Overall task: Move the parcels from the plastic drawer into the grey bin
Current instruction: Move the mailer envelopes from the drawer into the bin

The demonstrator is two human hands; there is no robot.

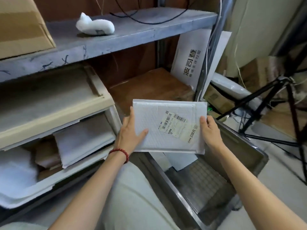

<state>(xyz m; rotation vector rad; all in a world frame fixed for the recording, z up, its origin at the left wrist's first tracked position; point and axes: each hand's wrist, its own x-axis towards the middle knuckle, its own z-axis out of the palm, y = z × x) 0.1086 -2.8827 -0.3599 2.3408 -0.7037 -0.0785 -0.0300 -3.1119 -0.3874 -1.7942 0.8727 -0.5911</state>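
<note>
Left hand [131,131], right hand [210,130] hold parcel [152,113], partly hiding grey bin [247,155].

- Padded mailer [152,113]: white, with a faint bubble texture across its face.
- Shipping label [177,127]: cream, printed with black barcodes and text.
- Bead bracelet [120,152]: dark red.
- Grey bin [240,146]: dull grey walls. The floor [206,176] carries a square grid pattern.
- Plastic drawer [49,186]: pale cream-white.
- Parcels in the drawer: one white [83,138]. The others are brown [48,155], possibly cardboard, as the view is blurred.
- Shelf board [132,35]: blue-grey with dark scuff marks.
- Cardboard box [21,30]: tan with a darker tape band.
- Foam wad [94,24]: white.
- Flat bag [191,60]: white with black characters.
- Tripod [274,97]: black.
</note>
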